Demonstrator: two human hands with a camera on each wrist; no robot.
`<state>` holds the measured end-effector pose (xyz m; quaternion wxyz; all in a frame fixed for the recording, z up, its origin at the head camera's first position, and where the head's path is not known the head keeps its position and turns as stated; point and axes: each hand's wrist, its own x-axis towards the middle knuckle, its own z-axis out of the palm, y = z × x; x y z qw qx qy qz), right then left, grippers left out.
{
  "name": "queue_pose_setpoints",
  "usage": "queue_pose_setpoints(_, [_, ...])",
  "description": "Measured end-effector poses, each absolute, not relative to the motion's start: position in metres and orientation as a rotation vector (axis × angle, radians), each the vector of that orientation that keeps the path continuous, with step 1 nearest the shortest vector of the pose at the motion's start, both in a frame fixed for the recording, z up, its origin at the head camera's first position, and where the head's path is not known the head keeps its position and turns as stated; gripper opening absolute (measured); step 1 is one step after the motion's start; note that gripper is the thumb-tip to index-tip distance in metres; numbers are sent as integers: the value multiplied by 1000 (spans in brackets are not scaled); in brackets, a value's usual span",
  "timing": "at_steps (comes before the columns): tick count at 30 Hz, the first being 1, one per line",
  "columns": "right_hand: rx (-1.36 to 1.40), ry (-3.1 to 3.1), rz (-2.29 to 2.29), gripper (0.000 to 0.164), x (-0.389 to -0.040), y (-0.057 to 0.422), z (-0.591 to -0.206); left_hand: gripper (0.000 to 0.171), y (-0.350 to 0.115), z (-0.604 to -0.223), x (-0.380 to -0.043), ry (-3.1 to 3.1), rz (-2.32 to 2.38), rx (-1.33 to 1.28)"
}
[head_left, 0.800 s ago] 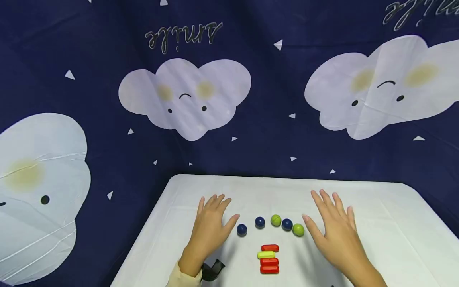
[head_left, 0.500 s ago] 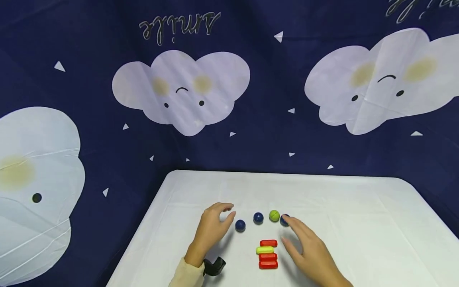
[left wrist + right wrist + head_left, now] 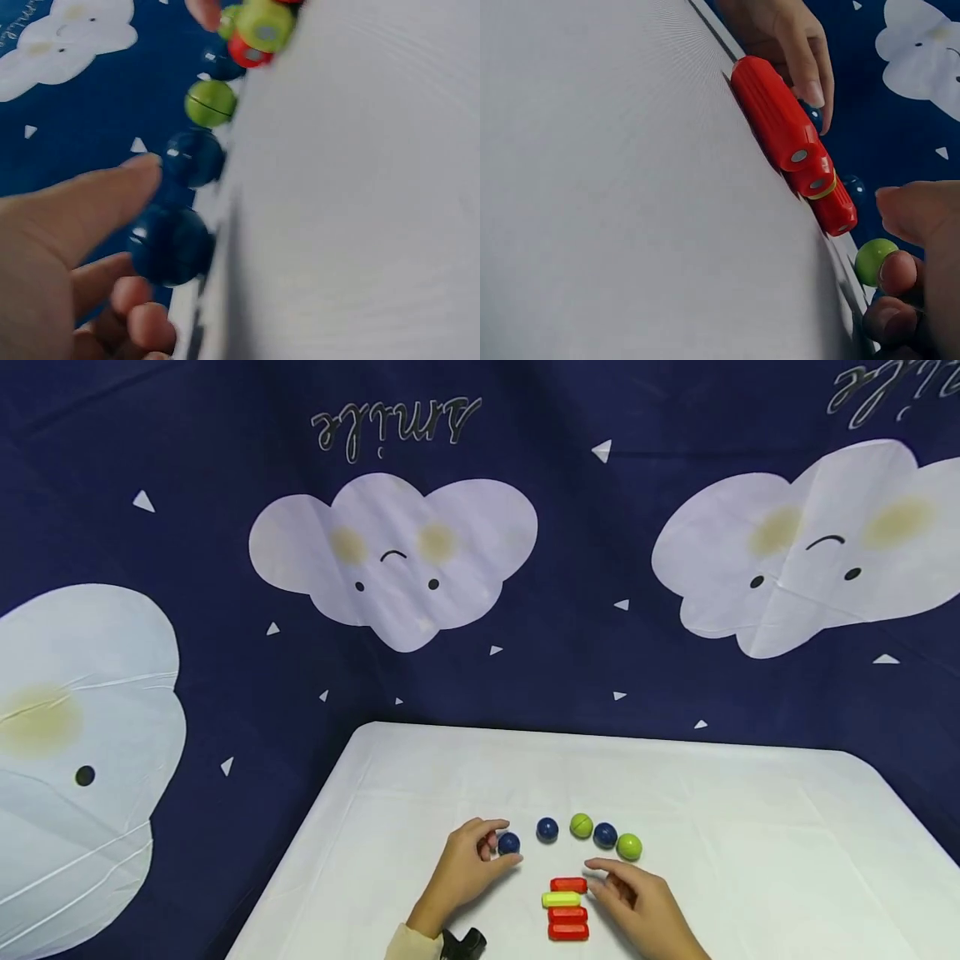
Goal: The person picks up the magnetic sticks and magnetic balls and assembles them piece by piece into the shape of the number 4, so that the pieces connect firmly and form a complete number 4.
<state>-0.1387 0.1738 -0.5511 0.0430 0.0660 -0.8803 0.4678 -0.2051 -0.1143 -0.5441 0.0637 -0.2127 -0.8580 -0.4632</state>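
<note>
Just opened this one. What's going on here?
A person's left hand is spread around the leftmost blue ball on a white table, with no pinch visible. The right hand is beside the farthest red rod; contact is unclear. Two more blue balls and two green balls complete a curved row; a yellow rod and two more red rods lie nearer the person.

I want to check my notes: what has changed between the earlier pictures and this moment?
The left grip moved rightward to the leftmost blue ball, now between its thumb and fingers; contact is unclear. The right grip came leftward and lower in the head view, beside the farthest red rod. Nothing was visibly lifted; the balls and rods keep their arrangement.
</note>
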Motion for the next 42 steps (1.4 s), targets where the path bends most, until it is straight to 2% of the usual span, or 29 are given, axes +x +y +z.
queue_pose_setpoints(4, [342, -2707, 1311, 22, -136, 177, -557, 48, -111, -551, -202, -2561, -1355, -618])
queue_pose_setpoints(12, [406, -2724, 1159, 23, -138, 178, -559, 40, -114, -557, -206, -2536, -1307, -688])
queue_pose_setpoints(30, [310, -2890, 968, 25, -142, 166, -549, 35, -113, -562, -207, -2485, -1270, -777])
queue_pose_setpoints(42, [296, -2786, 993, 18, -142, 165, -551, 34, -111, -561, -209, -2491, -1273, -761])
